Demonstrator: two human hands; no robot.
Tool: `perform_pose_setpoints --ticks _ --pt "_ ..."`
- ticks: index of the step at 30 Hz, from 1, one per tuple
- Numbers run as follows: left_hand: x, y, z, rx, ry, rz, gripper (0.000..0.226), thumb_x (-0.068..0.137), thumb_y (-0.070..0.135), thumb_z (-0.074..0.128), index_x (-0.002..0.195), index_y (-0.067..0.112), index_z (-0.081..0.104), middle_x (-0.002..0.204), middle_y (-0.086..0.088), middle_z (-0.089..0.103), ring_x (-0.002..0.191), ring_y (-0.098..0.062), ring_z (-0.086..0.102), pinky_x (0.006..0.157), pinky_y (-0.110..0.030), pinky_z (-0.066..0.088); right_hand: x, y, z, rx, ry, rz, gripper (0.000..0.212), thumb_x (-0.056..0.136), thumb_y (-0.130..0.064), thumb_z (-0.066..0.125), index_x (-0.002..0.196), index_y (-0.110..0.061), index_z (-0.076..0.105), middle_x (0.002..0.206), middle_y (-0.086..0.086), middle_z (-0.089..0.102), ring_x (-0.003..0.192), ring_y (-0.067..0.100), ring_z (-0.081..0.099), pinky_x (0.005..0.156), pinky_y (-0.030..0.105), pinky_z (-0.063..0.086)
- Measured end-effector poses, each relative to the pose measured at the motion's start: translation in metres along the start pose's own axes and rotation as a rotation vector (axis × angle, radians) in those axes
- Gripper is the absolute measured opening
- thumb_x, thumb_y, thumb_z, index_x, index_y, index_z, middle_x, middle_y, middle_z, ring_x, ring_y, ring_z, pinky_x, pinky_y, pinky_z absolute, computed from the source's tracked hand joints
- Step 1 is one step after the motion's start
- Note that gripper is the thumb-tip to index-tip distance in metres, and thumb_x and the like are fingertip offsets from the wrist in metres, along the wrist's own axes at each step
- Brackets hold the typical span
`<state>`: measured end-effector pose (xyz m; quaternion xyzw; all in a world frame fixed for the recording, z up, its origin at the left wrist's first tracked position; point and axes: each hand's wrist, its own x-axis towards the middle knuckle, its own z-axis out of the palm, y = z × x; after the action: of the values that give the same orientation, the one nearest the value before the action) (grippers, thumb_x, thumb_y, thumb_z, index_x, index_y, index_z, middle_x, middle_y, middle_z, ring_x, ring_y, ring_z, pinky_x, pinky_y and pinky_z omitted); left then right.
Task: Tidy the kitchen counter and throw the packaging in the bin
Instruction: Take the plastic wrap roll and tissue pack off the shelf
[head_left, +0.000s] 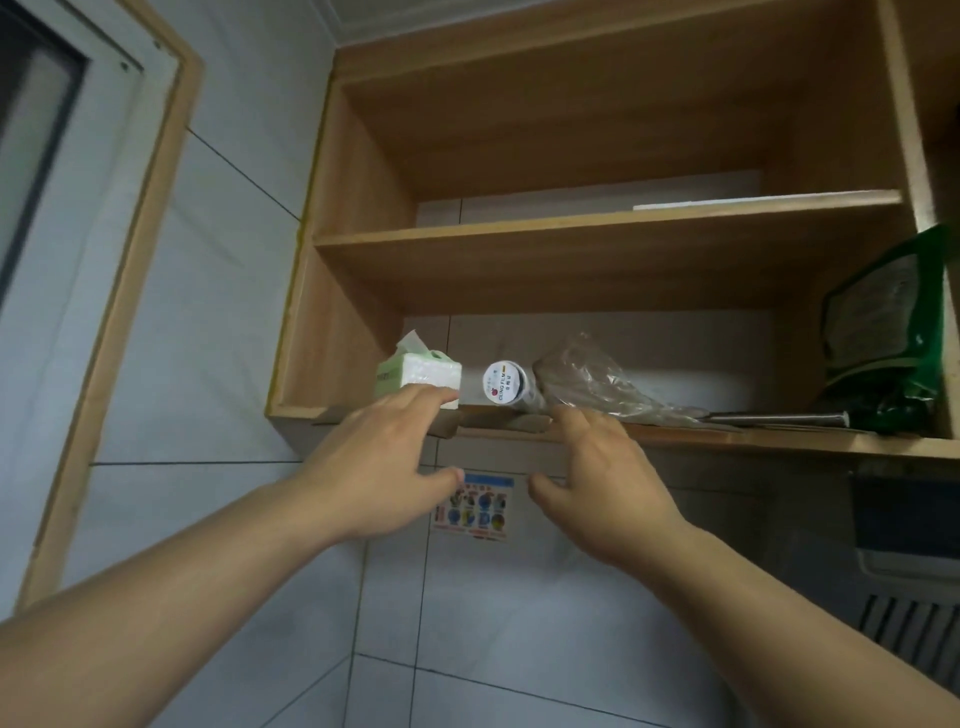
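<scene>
The flattened cardboard (493, 422) lies along the front lip of the cabinet's bottom shelf (779, 442), jutting slightly over the edge under the tissue pack (421, 371) and the cling film roll (505, 388). Expect it to be light and fairly stiff, but it will likely flex if you lift one end alone. It also carries loose things that could roll or tip, the cling film roll first. Take it by the overhanging front edge, thumb below and fingers on top, one grip towards each end, and slide it out level. The crumpled clear plastic bag (587, 379) just right of the roll is soft and will collapse in a pinch.

Both of your arms reach up and forward, wrists raised. Your left hand (387, 462) is spread, fingers nearly straight, tips at the base of the tissue pack, thumb hanging apart below. Your right hand (597, 483) is loosely spread too, fingertips at the cardboard's edge under the roll; it seems to touch, though the angle leaves that unsure. Neither hand pinches anything.
</scene>
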<state>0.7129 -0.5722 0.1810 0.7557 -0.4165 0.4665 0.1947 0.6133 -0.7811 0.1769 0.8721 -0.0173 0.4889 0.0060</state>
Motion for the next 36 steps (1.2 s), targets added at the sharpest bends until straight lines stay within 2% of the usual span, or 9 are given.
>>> perform_pose_setpoints --ticks 4,10,14,17,19,22,25,30,36 --pt "0.016 -0.007 0.025 -0.087 0.057 -0.025 0.085 0.079 0.060 0.061 0.149 0.034 0.022 0.155 0.009 0.034 0.138 -0.013 0.036 0.106 -0.034 0.038 0.021 -0.004 0.008 -0.012 0.083 0.003 0.068 0.084 -0.037 0.067 0.143 -0.020 0.038 0.139 0.003 0.051 0.130 0.022 0.042 0.108 0.040 0.039" --pt "0.037 -0.019 0.048 -0.209 0.086 -0.015 0.090 0.080 0.055 0.062 0.153 0.030 0.017 0.158 0.008 0.027 0.142 -0.012 0.027 0.109 -0.032 0.032 0.067 -0.017 0.023 0.025 0.093 0.029 0.054 0.078 -0.035 0.070 0.126 -0.022 0.047 0.120 0.003 0.058 0.115 0.026 0.050 0.093 0.044 0.047" --pt "0.046 -0.024 0.056 -0.269 0.070 0.019 0.085 0.083 0.049 0.062 0.153 0.030 0.019 0.155 0.009 0.032 0.135 -0.014 0.038 0.105 -0.030 0.035 0.085 -0.018 0.036 0.050 0.111 0.086 0.057 0.075 -0.038 0.074 0.122 -0.020 0.049 0.114 0.004 0.059 0.108 0.027 0.054 0.087 0.045 0.049" --pt "0.048 -0.025 0.060 -0.347 0.085 0.064 0.077 0.084 0.042 0.063 0.149 0.035 0.024 0.148 0.013 0.039 0.131 -0.008 0.037 0.097 -0.022 0.031 0.090 -0.018 0.045 0.090 0.146 0.091 0.038 0.074 -0.032 0.073 0.104 -0.024 0.050 0.098 -0.001 0.061 0.091 0.023 0.058 0.072 0.041 0.050" --pt "0.049 -0.024 0.062 -0.389 0.088 0.086 0.074 0.084 0.038 0.063 0.148 0.035 0.026 0.146 0.012 0.041 0.130 -0.006 0.035 0.097 -0.019 0.029 0.091 -0.019 0.049 0.103 0.160 0.109 0.032 0.075 -0.030 0.071 0.095 -0.024 0.048 0.092 -0.003 0.061 0.084 0.022 0.058 0.066 0.040 0.049" --pt "0.049 -0.023 0.065 -0.384 0.085 0.121 0.079 0.084 0.036 0.064 0.151 0.029 0.024 0.148 0.009 0.040 0.134 -0.010 0.035 0.108 -0.025 0.032 0.091 -0.021 0.052 0.134 0.172 0.133 0.031 0.076 -0.030 0.070 0.095 -0.022 0.047 0.088 -0.004 0.061 0.080 0.019 0.059 0.066 0.041 0.051" --pt "0.050 -0.024 0.066 -0.370 0.083 0.144 0.080 0.083 0.037 0.064 0.152 0.027 0.023 0.148 0.009 0.040 0.135 -0.010 0.035 0.110 -0.031 0.033 0.093 -0.024 0.050 0.143 0.179 0.145 0.033 0.076 -0.032 0.071 0.096 -0.020 0.048 0.086 -0.004 0.063 0.078 0.019 0.061 0.065 0.041 0.052" --pt "0.050 -0.030 0.068 -0.338 0.110 0.147 0.084 0.085 0.044 0.062 0.154 0.028 0.017 0.155 0.010 0.030 0.140 -0.009 0.027 0.111 -0.024 0.025 0.093 -0.023 0.049 0.153 0.207 0.093 0.030 0.078 -0.026 0.074 0.099 -0.018 0.053 0.086 -0.002 0.065 0.079 0.020 0.061 0.069 0.046 0.053" --pt "0.044 -0.044 0.068 -0.310 0.106 0.126 0.088 0.084 0.049 0.060 0.155 0.028 0.012 0.160 0.011 0.021 0.141 -0.006 0.018 0.106 -0.020 0.017 0.088 -0.029 0.036 0.156 0.301 0.031 0.035 0.077 -0.038 0.079 0.098 -0.021 0.057 0.082 -0.005 0.067 0.074 0.016 0.064 0.065 0.045 0.055"
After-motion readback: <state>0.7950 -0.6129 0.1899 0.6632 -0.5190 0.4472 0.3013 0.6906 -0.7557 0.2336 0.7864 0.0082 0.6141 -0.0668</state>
